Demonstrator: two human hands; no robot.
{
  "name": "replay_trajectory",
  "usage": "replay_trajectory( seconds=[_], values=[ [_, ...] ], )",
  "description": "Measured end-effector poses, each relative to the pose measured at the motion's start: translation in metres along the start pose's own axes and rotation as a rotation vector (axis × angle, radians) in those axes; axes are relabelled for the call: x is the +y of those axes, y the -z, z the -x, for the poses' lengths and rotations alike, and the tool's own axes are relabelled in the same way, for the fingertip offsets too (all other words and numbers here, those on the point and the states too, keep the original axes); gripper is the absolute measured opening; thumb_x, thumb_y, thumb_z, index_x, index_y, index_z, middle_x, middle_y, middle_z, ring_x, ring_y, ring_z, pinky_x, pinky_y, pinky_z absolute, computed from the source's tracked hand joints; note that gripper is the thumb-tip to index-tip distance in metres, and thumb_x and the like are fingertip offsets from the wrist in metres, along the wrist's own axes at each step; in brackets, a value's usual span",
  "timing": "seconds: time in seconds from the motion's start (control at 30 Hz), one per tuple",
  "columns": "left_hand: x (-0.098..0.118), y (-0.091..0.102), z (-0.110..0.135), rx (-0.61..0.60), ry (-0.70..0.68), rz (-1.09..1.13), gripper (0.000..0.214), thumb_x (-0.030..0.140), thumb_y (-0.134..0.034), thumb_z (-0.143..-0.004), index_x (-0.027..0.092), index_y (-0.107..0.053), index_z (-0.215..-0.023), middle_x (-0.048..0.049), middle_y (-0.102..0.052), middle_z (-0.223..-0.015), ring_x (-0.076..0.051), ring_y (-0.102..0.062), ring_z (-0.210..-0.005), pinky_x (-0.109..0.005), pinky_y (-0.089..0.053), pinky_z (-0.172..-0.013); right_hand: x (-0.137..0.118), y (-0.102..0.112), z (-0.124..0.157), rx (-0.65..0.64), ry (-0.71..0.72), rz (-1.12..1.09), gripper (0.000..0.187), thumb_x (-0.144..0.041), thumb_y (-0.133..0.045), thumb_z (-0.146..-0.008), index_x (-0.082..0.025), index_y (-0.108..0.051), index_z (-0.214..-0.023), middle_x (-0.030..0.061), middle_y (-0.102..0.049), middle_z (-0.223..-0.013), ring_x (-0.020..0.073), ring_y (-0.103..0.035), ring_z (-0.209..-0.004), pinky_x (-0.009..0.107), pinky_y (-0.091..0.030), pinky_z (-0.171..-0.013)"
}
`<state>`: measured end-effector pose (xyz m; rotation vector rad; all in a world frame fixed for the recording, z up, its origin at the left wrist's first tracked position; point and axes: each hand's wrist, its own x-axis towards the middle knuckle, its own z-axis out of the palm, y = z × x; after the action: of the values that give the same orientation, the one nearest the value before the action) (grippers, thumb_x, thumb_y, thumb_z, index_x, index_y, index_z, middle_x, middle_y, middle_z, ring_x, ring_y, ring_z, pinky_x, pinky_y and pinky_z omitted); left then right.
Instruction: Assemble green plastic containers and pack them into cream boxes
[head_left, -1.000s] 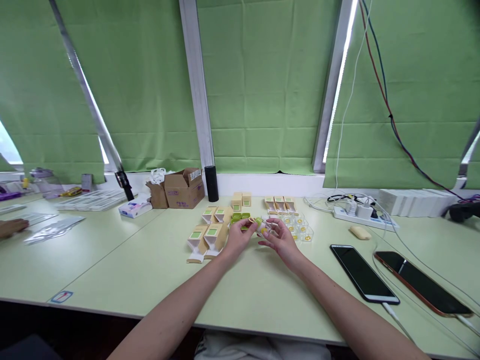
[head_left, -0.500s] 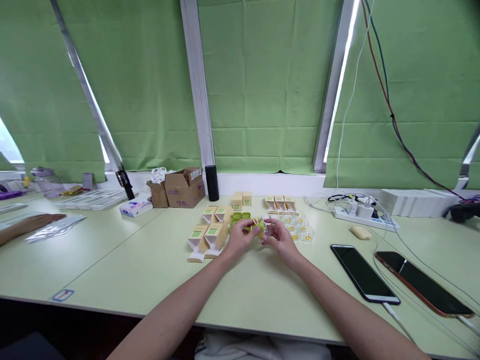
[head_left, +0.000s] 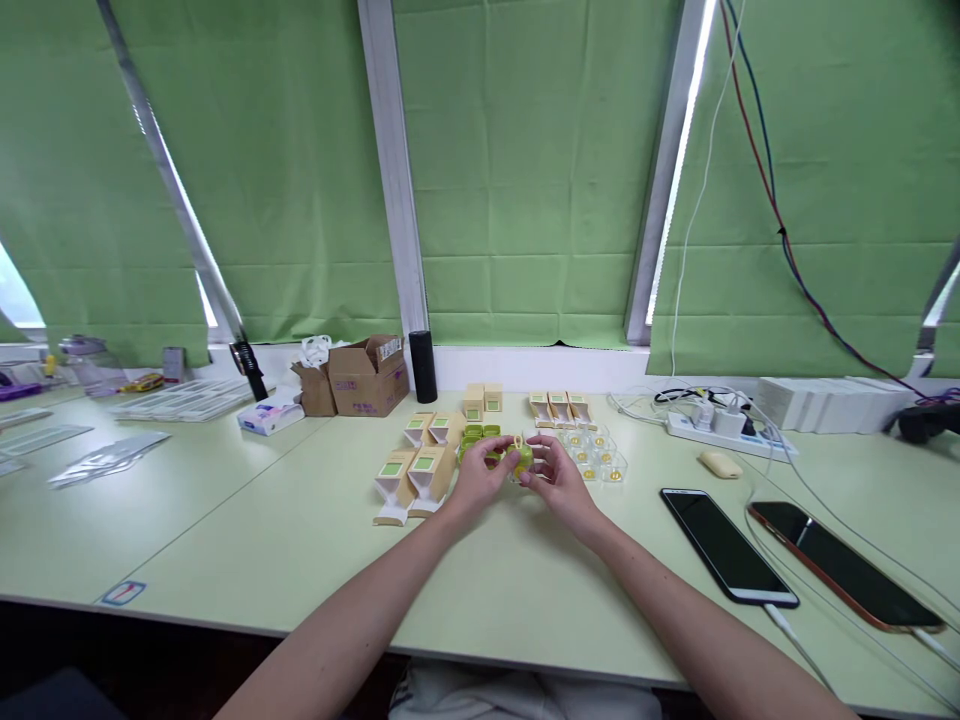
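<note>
Between both hands is a small green rounded piece with a pale loop on top (head_left: 520,455), with a yellow bit at its lower edge; its exact kind is too small to tell. My left hand (head_left: 481,470) pinches it from the left. My right hand (head_left: 559,475) has its fingers closed on its right side. Just behind my left hand stand several green square pieces (head_left: 472,432), partly hidden by the fingers. Several clear cups with yellow bits inside (head_left: 604,457) are grouped right of my right hand. To the left lie several cream cartons with green labels (head_left: 427,470), their flaps open.
More cartons (head_left: 559,408) stand at the back near a black cylinder (head_left: 423,367) and a cardboard box (head_left: 369,377). Two phones (head_left: 727,545) with cables, a cream case (head_left: 721,464) and a power strip (head_left: 731,436) occupy the right. Plastic bags (head_left: 112,457) lie left.
The green piece has turned so that its loop points up rather than leaning left. Another person's hand has left the plastic bags on the far left.
</note>
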<state>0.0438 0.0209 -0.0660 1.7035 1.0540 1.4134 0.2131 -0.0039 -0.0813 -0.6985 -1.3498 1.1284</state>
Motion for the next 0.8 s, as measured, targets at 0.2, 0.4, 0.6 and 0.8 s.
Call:
replay_trajectory(
  seconds=[0.2, 0.4, 0.6, 0.8],
  values=[
    [0.003, 0.003, 0.002, -0.054, -0.044, 0.041, 0.046, 0.054, -0.075, -0.085, 0.017, -0.073, -0.113, -0.0143, -0.074, -0.113, -0.028, -0.069, -0.108, -0.037, -0.055, -0.088, -0.003, 0.001, -0.001, 0.026, 0.006, -0.023, 0.056, -0.043, -0.09, -0.071, -0.029, -0.056, -0.113, 0.0019, -0.068, -0.109, 0.0184, -0.07, -0.086, 0.04, -0.059, -0.083],
    [0.009, 0.004, 0.008, -0.105, -0.077, 0.015, 0.041, 0.04, -0.078, -0.083, 0.021, -0.07, -0.118, -0.0122, -0.07, -0.12, -0.028, -0.063, -0.116, -0.035, -0.052, -0.088, -0.007, 0.001, -0.001, 0.033, 0.013, -0.018, 0.052, -0.049, -0.087, -0.074, -0.03, -0.056, -0.112, 0.0017, -0.069, -0.107, 0.0185, -0.07, -0.085, 0.039, -0.06, -0.082],
    [0.005, 0.002, 0.008, -0.114, -0.093, -0.055, 0.038, 0.039, -0.076, -0.085, 0.024, -0.07, -0.119, -0.011, -0.069, -0.124, -0.027, -0.062, -0.117, -0.036, -0.051, -0.089, -0.007, 0.0, -0.003, 0.037, 0.036, -0.023, 0.047, -0.05, -0.087, -0.074, -0.03, -0.061, -0.108, 0.0015, -0.07, -0.104, 0.0196, -0.07, -0.086, 0.039, -0.061, -0.081],
    [0.002, 0.002, 0.006, -0.098, -0.112, -0.107, 0.039, 0.042, -0.077, -0.086, 0.025, -0.072, -0.121, -0.0119, -0.07, -0.124, -0.027, -0.063, -0.116, -0.035, -0.052, -0.09, -0.011, 0.004, -0.004, 0.043, 0.013, -0.052, 0.045, -0.048, -0.09, -0.071, -0.028, -0.065, -0.103, 0.0019, -0.072, -0.099, 0.0201, -0.07, -0.083, 0.041, -0.061, -0.081]
  ],
)
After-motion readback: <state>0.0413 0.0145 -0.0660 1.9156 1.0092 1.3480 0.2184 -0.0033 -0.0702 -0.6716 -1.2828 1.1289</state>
